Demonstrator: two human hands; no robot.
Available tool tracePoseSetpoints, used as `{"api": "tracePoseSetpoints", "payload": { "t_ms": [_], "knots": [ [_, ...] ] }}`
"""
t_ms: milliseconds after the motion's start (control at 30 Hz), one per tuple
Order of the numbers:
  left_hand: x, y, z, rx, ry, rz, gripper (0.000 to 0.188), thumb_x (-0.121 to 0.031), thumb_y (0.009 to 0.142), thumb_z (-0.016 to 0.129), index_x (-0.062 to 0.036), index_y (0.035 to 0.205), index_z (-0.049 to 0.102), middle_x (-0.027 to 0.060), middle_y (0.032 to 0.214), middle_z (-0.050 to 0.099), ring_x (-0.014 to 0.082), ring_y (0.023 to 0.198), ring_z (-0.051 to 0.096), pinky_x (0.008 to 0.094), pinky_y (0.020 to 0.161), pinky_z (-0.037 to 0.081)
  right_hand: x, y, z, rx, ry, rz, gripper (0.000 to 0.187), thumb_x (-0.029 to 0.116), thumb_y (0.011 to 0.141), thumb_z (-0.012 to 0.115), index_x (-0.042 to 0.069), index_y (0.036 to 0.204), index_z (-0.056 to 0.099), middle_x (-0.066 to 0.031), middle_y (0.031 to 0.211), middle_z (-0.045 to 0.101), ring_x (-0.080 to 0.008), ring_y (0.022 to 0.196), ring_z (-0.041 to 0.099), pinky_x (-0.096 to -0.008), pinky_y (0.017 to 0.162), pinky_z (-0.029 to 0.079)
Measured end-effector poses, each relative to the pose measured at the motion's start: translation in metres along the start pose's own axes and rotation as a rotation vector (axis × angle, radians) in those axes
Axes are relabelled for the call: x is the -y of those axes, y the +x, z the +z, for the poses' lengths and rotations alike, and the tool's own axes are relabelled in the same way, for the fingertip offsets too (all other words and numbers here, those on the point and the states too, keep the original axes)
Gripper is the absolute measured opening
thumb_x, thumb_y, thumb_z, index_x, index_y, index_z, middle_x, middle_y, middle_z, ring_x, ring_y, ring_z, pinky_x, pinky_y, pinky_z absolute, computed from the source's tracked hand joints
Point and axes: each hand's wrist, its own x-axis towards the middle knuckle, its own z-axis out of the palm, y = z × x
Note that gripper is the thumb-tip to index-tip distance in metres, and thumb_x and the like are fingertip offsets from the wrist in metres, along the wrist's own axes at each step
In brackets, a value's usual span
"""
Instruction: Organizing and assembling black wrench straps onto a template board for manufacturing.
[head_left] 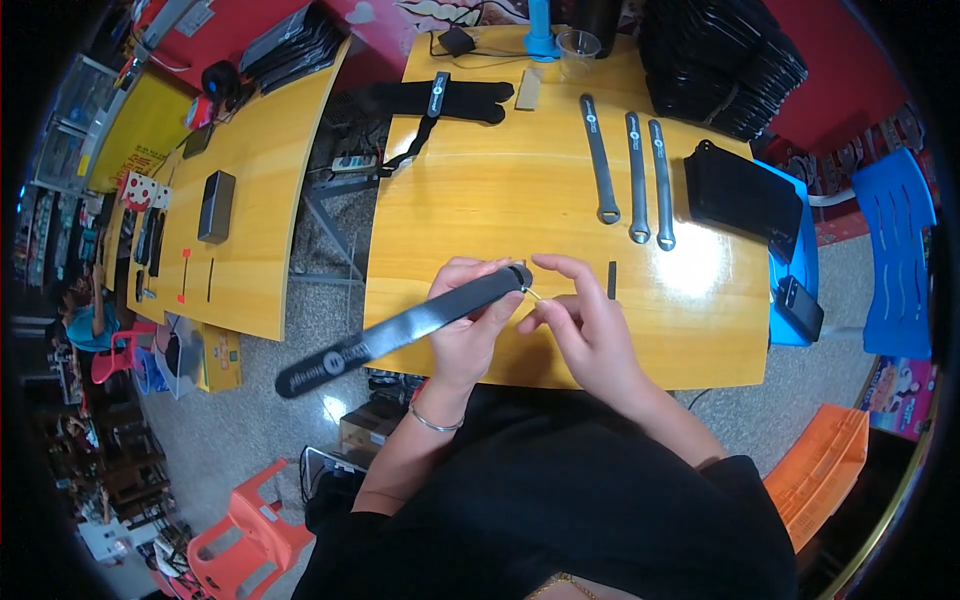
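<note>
My left hand [462,338] is closed around a dark grey strap [385,340] with pale print. The strap slants from the lower left up to its rounded, slotted end, which sits at my fingertips. Close to that end, my right hand [598,350] pinches a thin yellowish stick [535,294] between thumb and fingers. A whitish tip on the stick is at or beside the slot; whether it touches, I cannot tell. Beyond my hands, three similar grey straps [637,180] lie side by side on the yellow wooden table [470,200]. A short dark strip [612,281] rests beside my right hand.
At the back are a clear cup [578,58], a blue stand [541,42] and a stack of black cases [715,65]. A black case [742,198] lies at the right edge, near a phone [799,309]. Black straps [465,100] lie back left. A second table [262,200] stands left.
</note>
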Motion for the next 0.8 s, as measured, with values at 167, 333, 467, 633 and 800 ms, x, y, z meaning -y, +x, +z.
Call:
{"api": "tracePoseSetpoints", "payload": {
  "t_ms": [167,333,467,633,800],
  "knots": [
    [-0.001,0.001,0.002,0.032,0.154,0.1,0.03,0.007,0.078,0.066,-0.0014,0.103,0.052,0.0102,0.099,0.054,0.0182,0.094,0.061,0.0258,0.079,0.052,-0.007,0.002,0.008,-0.161,-0.364,-0.292,0.032,0.003,0.086,0.055,0.007,0.118,0.049,-0.0095,0.074,0.067,-0.0207,0.064,0.066,-0.0297,0.055,0.048],
    [-0.007,0.0,0.005,0.066,0.069,0.039,0.026,0.006,0.08,0.064,0.0002,0.102,0.051,0.0105,0.099,0.054,0.0189,0.094,0.061,0.0284,0.073,0.057,0.0,0.006,0.009,-0.089,-0.003,-0.078,0.031,0.001,0.085,0.057,0.006,0.114,0.049,-0.0104,0.074,0.066,-0.0219,0.067,0.067,-0.0291,0.057,0.05],
    [-0.007,0.004,0.007,0.026,0.039,0.026,0.026,0.005,0.081,0.064,0.0007,0.103,0.05,0.0104,0.099,0.054,0.0205,0.094,0.061,0.0312,0.075,0.058,-0.013,0.012,0.017,-0.257,-0.195,-0.345,0.023,-0.001,0.083,0.058,0.005,0.106,0.055,-0.0101,0.076,0.066,-0.0221,0.07,0.067,-0.0285,0.056,0.05],
    [-0.004,0.007,-0.012,0.113,-0.001,-0.039,0.029,0.005,0.079,0.065,-0.0011,0.104,0.051,0.0096,0.099,0.057,0.0201,0.096,0.061,0.0304,0.084,0.051,-0.006,0.018,0.004,-0.242,-0.43,-0.516,0.018,-0.002,0.079,0.062,0.004,0.096,0.061,-0.0103,0.077,0.066,-0.0234,0.07,0.066,-0.0291,0.057,0.05],
    [-0.01,0.021,-0.033,0.291,-0.146,-0.26,0.033,0.007,0.076,0.068,-0.0021,0.103,0.052,0.0109,0.101,0.059,0.0192,0.097,0.06,0.0308,0.086,0.05,0.007,0.023,-0.018,0.011,-0.646,-0.552,0.021,-0.004,0.075,0.064,0.003,0.094,0.061,-0.0107,0.078,0.066,-0.0252,0.07,0.066,-0.0303,0.059,0.051]
  ]
}}
